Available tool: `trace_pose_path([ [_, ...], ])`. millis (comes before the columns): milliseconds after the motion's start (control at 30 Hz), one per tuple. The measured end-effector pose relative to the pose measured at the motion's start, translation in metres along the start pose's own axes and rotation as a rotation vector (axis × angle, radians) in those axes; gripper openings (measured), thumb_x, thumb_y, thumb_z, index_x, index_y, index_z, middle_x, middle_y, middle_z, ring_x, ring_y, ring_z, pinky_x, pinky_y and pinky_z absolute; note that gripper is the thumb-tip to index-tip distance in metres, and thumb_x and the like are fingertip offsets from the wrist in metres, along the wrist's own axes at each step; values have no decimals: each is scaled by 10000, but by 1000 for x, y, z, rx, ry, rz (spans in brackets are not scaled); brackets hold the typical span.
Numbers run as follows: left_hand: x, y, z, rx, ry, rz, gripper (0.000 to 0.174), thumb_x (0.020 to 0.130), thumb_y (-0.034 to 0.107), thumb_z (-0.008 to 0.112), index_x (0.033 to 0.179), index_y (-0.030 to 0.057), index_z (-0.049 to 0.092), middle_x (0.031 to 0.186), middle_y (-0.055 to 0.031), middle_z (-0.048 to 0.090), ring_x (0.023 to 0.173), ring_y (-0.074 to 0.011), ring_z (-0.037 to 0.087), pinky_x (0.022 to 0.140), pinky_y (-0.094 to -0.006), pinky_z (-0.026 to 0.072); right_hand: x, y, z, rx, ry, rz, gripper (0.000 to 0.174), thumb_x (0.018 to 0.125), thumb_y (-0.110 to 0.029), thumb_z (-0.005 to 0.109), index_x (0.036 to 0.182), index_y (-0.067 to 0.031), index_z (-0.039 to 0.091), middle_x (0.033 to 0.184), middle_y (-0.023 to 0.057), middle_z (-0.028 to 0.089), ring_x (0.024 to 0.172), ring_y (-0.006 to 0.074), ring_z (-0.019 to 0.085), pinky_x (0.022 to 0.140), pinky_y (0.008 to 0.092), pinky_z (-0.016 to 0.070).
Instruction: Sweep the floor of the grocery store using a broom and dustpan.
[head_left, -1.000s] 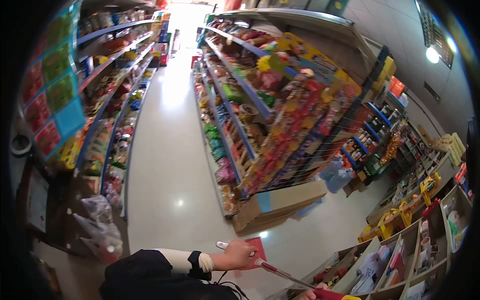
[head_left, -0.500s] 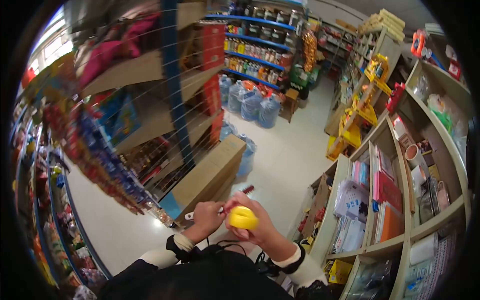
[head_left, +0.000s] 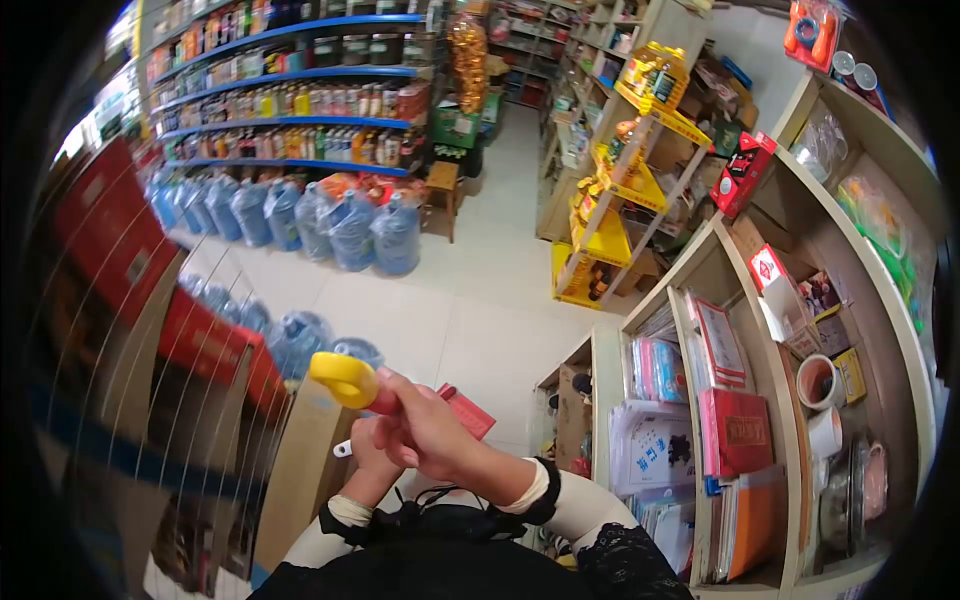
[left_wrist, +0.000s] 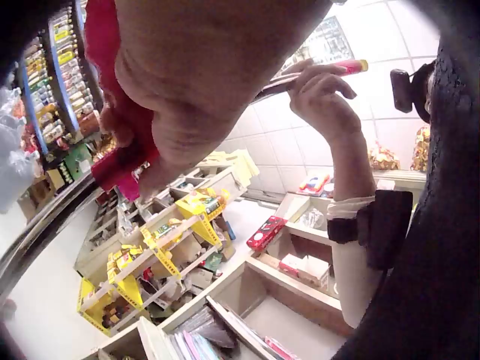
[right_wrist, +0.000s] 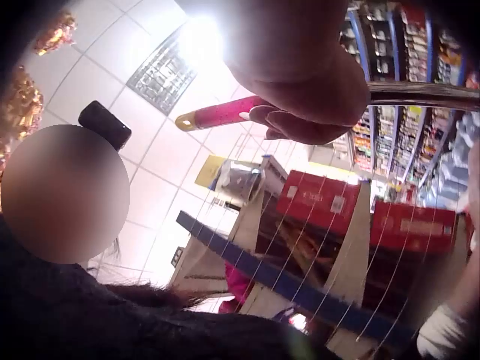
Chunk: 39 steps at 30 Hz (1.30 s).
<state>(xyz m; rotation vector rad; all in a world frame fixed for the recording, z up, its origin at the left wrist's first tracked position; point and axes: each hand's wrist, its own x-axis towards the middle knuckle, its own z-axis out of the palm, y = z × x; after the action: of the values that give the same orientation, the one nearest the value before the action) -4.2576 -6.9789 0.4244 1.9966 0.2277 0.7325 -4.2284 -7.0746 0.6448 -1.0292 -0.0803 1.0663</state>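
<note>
My right hand (head_left: 430, 430) grips a long-handled tool by its red handle (right_wrist: 225, 112), which ends in a yellow tip (head_left: 343, 378) with a hole. A shiny metal shaft (right_wrist: 420, 95) runs out from that hand in the right wrist view. My left hand (head_left: 370, 468), lower and partly behind the right, holds a tool with a white end (head_left: 343, 449). A flat red piece (head_left: 470, 412) shows past the hands on the other side. In the left wrist view the left hand (left_wrist: 195, 75) lies close over a red part (left_wrist: 112, 161); the tool's kind stays unclear.
A tall wooden cubby shelf (head_left: 720, 245) with books and mugs stands close on the right. A long cardboard box (head_left: 300, 475) and a wire rack (head_left: 210, 400) are at the left. Large blue water bottles (head_left: 350, 235) line the floor ahead, before drink shelves (head_left: 290, 125).
The head view has swung right from the snack aisle to the drink shelves and cubbies. The right hand, earlier apart at the lower right, has come up beside the left; both still hold their tools.
</note>
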Motion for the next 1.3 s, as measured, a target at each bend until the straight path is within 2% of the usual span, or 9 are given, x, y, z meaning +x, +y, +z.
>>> trace_pose_path([
  [200,185,34,97,402,-105,293,185,649,346,634,662,174,567,554,-10,563,527,-222,569,560,-364,391,75,-147,-111,63,63,-222,479,955,-450,221,1018,-36,452,587,105,565,293,105,366,312,198,295],
  [467,390,32,274,501,-254,225,190,630,324,635,637,144,576,583,-65,593,552,-269,589,534,-393,419,158,-328,-281,119,-53,-262,429,931,-470,351,954,-63,487,521,66,535,287,94,362,291,210,279],
  [567,453,-49,363,318,-271,225,226,619,378,621,615,159,566,571,-30,584,572,-225,601,554,-372,415,180,-395,-327,150,-75,-266,422,926,-462,380,928,-53,484,517,65,529,286,93,355,293,209,278],
  [700,543,78,412,640,-489,394,242,624,397,609,650,160,567,614,-15,593,616,-200,608,572,-361,416,204,-478,-390,162,-44,-271,414,921,-452,412,898,-43,470,508,65,520,284,91,343,296,212,278],
  [833,615,64,529,412,-402,455,285,637,404,597,769,151,580,700,-33,611,677,-213,613,612,-373,442,232,-542,-472,149,-75,-336,482,919,-464,409,771,-16,511,504,67,506,287,88,349,290,200,274],
  [967,687,76,631,255,-715,-145,263,710,377,575,802,131,577,719,-67,600,725,-234,601,623,-360,470,264,-607,-556,216,-27,-375,414,946,-436,357,1014,-51,493,499,81,517,280,94,363,279,197,283],
  [1067,724,57,739,-930,-727,-220,244,711,358,585,804,133,579,692,-59,587,677,-238,593,590,-336,466,281,-662,-626,83,-45,-438,409,970,-382,297,1160,-38,409,575,110,550,328,104,410,316,197,326],
  [1100,729,72,764,-216,-582,-138,267,689,365,612,777,114,583,685,-70,590,626,-255,594,589,-348,467,282,-674,-651,-22,15,-490,431,961,-368,345,1230,-32,362,619,127,563,347,116,438,343,195,354],
  [1300,804,142,927,113,-646,966,313,644,405,614,745,110,638,569,-66,577,529,-231,570,591,-374,446,238,-700,-846,-270,757,-776,560,864,-196,549,1335,-41,288,751,105,585,609,131,561,566,215,455],
])
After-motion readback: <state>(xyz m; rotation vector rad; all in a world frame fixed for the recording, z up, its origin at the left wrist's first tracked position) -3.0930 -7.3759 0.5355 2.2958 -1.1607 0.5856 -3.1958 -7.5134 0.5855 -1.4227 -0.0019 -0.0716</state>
